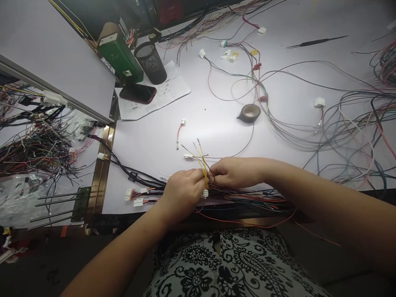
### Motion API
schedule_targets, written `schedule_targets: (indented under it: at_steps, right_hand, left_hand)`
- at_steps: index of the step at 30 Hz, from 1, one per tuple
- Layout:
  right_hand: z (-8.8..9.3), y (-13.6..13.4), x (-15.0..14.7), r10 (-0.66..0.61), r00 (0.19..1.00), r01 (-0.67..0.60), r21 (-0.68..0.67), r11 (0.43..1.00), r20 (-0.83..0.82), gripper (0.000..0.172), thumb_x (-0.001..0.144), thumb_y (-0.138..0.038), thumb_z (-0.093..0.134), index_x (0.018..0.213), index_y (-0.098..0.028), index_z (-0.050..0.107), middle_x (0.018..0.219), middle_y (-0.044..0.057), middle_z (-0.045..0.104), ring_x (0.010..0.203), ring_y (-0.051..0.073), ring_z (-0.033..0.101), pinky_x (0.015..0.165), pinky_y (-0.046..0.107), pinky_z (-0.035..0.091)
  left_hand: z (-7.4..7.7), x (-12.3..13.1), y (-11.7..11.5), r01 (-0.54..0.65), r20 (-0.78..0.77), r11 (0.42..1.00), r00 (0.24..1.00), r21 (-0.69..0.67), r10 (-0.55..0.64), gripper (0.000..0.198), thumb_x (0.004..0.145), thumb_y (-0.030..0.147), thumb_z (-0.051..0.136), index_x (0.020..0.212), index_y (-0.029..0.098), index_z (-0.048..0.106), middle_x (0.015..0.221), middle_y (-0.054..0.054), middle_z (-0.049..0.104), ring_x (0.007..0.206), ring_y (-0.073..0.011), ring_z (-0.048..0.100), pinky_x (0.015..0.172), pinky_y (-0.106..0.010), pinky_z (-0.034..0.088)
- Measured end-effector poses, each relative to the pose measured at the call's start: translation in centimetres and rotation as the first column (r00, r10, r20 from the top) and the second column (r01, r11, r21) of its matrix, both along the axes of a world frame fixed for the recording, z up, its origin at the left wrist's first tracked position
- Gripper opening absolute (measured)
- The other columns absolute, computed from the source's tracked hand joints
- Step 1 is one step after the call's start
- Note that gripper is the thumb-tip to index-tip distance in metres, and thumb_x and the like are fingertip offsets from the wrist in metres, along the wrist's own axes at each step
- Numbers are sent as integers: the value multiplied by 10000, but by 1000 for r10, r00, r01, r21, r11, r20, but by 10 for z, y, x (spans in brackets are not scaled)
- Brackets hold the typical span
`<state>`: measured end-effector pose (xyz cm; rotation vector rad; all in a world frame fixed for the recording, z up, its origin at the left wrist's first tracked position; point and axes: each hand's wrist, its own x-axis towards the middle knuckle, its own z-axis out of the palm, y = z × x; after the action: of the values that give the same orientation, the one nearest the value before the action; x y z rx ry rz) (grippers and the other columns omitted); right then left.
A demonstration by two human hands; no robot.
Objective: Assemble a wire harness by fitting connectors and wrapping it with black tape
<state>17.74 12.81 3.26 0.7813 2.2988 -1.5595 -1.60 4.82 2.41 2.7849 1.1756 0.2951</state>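
Note:
Near the table's front edge, my left hand [185, 192] is closed around a wire harness, whose black-taped branches [145, 178] run out to the left. Yellow wires [204, 165] with bare metal terminals stick up between my two hands. My right hand [230, 173] pinches at the same spot from the right, and its fingertips hide what they hold. Just below the fingers sits a small white connector [205, 193]. Loose coloured wires [260, 200] of the harness spread to the right under my right forearm. White connectors [139, 202] end the branches at the left.
A roll of black tape [249, 112] lies beyond my hands. Farther back are a mesh cup [151, 64], a green box [120, 57], a phone [137, 93] and a paper drawing [173, 86]. Tangled wires [349, 123] cover the right side; tweezers [317, 42] lie at the back.

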Motion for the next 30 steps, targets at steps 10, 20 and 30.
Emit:
schedule_targets:
  at_steps: [10,20,30]
  right_hand:
    - [2,0,3,-58,998,59,-132,989,8,78,766,-200,514,813,-178,572,749,-6,583,700,149,526,623,248,403]
    - [-1,-5,5,-160,986,163,-116,980,37,162,836,-278,498,864,-186,629,797,13,628,724,164,540,615,254,393]
    - [3,-15,5,-219,971,225,49,973,-96,147,791,-177,518,911,-196,602,830,7,618,716,148,538,617,242,377]
  left_hand:
    - [-11,-1,2,-9,35,998,999,68,7,94,827,227,575,857,155,628,902,-59,699,759,-191,652,592,-290,497]
    - [-13,-1,-6,-138,277,989,950,-46,146,99,813,157,566,887,167,632,955,-36,708,753,-145,661,647,-262,540]
    - [-10,-5,-9,-171,488,923,807,-345,332,135,811,90,529,813,158,645,949,-72,680,894,-154,637,838,-317,541]
